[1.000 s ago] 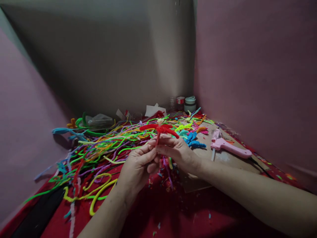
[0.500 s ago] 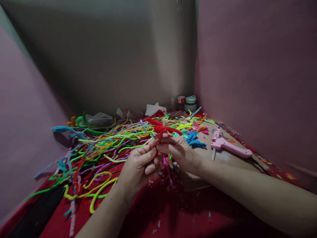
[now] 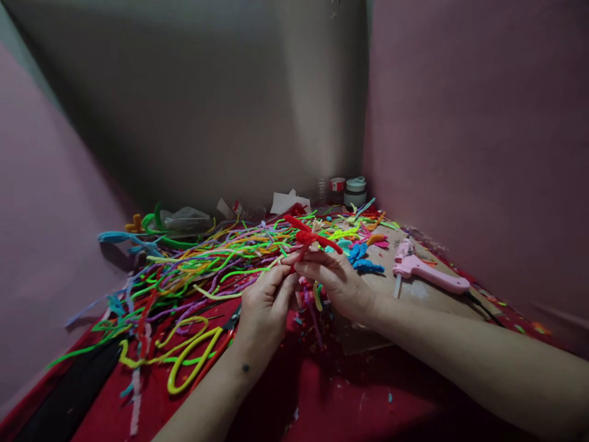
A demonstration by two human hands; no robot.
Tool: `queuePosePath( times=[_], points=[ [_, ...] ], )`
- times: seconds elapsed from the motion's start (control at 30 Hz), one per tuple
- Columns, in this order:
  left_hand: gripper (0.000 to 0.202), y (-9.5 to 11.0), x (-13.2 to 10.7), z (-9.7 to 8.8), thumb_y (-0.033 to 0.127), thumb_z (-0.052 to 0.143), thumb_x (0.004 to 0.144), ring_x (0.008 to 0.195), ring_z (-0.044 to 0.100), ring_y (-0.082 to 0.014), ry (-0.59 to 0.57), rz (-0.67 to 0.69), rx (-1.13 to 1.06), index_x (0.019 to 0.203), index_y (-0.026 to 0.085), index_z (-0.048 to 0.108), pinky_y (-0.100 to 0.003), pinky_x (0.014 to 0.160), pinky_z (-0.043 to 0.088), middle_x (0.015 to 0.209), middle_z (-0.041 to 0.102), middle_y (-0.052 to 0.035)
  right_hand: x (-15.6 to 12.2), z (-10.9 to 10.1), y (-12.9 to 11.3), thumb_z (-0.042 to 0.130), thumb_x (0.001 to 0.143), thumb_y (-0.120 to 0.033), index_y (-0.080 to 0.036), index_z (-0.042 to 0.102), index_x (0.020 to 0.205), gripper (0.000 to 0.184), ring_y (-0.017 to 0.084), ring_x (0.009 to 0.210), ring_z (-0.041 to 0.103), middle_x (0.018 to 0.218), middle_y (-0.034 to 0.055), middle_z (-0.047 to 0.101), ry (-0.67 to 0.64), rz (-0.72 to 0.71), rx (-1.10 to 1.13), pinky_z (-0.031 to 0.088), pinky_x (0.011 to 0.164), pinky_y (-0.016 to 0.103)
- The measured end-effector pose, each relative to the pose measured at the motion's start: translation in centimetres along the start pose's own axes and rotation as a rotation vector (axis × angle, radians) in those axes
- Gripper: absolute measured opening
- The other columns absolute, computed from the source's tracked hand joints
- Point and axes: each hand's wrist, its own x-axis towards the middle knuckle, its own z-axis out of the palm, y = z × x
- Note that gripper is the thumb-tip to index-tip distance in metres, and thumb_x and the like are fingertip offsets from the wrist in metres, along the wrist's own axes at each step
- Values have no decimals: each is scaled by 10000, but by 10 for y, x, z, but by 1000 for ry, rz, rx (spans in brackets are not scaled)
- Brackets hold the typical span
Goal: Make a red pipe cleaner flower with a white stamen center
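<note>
A red pipe cleaner shape (image 3: 305, 236), with several fuzzy ends sticking out at its top, is pinched between both hands in the middle of the view. My left hand (image 3: 267, 301) is closed on its lower part, thumb and fingertips pressed together. From the right, my right hand (image 3: 338, 279) also pinches it, with its fingertips meeting those of the left. The lower end of the red shape is hidden by the fingers. Scissors (image 3: 233, 320) lie partly behind my left wrist.
Loose coloured pipe cleaners (image 3: 197, 264) spread over the red cloth (image 3: 340, 399) to the left. A pink glue gun (image 3: 427, 273) rests on a brown board (image 3: 418, 301) at right, beside blue pipe cleaner pieces (image 3: 365, 258). A lidded jar (image 3: 354, 191) stands at the back wall.
My left hand has turned, and its fingers have folded in closer to the right fingertips. The red shape has tilted slightly rightward. The scissors have come into sight beside the left wrist.
</note>
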Motion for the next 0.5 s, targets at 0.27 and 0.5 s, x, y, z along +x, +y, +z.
queuePosePath(
  times=[0.27, 0.5],
  points=[
    [108, 9, 5, -3, 243, 583, 782, 387, 419, -36, -34, -231, -327, 729, 151, 602, -159, 383, 294, 551, 528, 43, 2, 2, 0, 619, 774, -348, -210, 707, 968, 254, 134, 707, 581, 791, 15, 671, -58, 100, 28, 448, 642, 267],
    [140, 13, 5, -6, 261, 602, 779, 315, 341, -25, -156, -400, -677, 703, 145, 589, -147, 291, 301, 524, 499, 47, 3, 1, 0, 635, 763, -301, -226, 711, 962, 226, 111, 647, 574, 813, 9, 683, -38, 120, 100, 451, 615, 253]
  ],
)
